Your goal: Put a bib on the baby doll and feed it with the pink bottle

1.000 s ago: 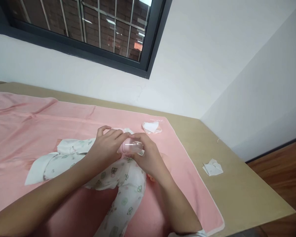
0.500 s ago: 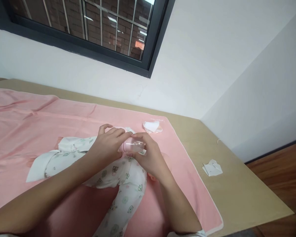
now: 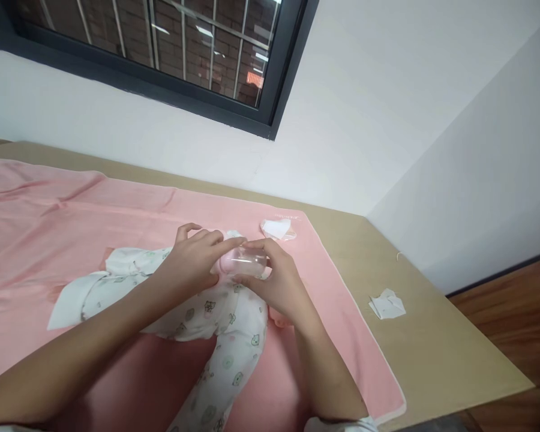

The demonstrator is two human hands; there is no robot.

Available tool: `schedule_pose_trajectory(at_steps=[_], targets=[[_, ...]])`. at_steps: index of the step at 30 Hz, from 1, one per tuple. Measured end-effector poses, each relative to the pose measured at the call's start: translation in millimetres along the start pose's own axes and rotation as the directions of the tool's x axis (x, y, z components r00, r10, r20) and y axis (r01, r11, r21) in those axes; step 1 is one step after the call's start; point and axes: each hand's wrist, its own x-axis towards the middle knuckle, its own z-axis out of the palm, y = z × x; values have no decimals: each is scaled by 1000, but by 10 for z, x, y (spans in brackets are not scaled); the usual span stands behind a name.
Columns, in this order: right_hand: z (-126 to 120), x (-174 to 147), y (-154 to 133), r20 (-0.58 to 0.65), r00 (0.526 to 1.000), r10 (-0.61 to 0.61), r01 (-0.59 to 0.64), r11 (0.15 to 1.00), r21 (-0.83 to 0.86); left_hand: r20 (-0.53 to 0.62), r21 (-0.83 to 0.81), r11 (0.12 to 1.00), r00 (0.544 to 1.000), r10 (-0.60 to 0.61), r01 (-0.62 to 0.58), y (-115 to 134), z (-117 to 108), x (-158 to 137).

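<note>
A small feeding bottle, with a clear body and a pink end, lies sideways between my two hands. My left hand has its fingers closed round the pink end, partly hiding it. At the clear end, the thumb and fingers of my right hand grip the body. Both hands are just above a doll-like baby figure in white clothes with small animal prints. Its head is mostly hidden behind my right hand and wrist.
The figure lies on a pink blanket over a tan tabletop. Near the blanket's far corner sits a white item in clear wrapping. A crumpled white tissue lies at the right. A dark-framed window is in the wall behind.
My left hand has shifted slightly left along the bottle, and more of the pink end and clear body shows. My right hand keeps its grip.
</note>
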Motion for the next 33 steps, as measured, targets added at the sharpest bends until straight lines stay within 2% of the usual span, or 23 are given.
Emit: schedule_pose_trajectory(at_steps=[5,7,9,11,12,13,15,18,20,22,25,30,33], targets=[[-257,36,30,-116,992,-43,49,998,50,10,-112,987,993,-119,119,-78,-79,32],[-449,122,214,-224,974,-43,53,998,38,25,-141,973,983,-180,182,-127,-132,56],[-666,237,546,-345,938,-37,33,999,-18,35,-147,955,966,-256,259,-192,-181,84],[-867,339,982,-415,910,10,-60,992,-108,27,-127,937,946,-324,325,-273,-217,108],[-949,372,1209,-447,892,67,-147,978,-146,9,-107,931,936,-351,350,-317,-230,115],[-1012,390,1424,-484,863,143,-260,948,-183,-17,-85,926,928,-371,369,-361,-241,119],[-1079,386,1781,-521,808,275,-475,828,-298,-61,-57,911,910,-411,408,-439,-265,117],[-1060,334,2083,-530,795,295,-562,686,-461,-51,-61,863,862,-504,501,-507,-321,99],[-1005,308,2170,-529,790,309,-587,631,-507,-40,-61,838,837,-546,543,-521,-361,88],[-939,296,2221,-541,766,346,-625,597,-504,-80,-45,829,825,-559,557,-534,-380,80],[-846,278,2291,-556,727,403,-669,598,-441,-117,-54,799,791,-601,599,-584,-356,67],[-769,231,2373,-567,687,455,-691,651,-315,-76,-186,707,707,-703,682,-742,-236,76],[-764,219,2383,-592,670,448,-686,678,-264,-50,-252,678,690,-722,690,-860,-134,148]])
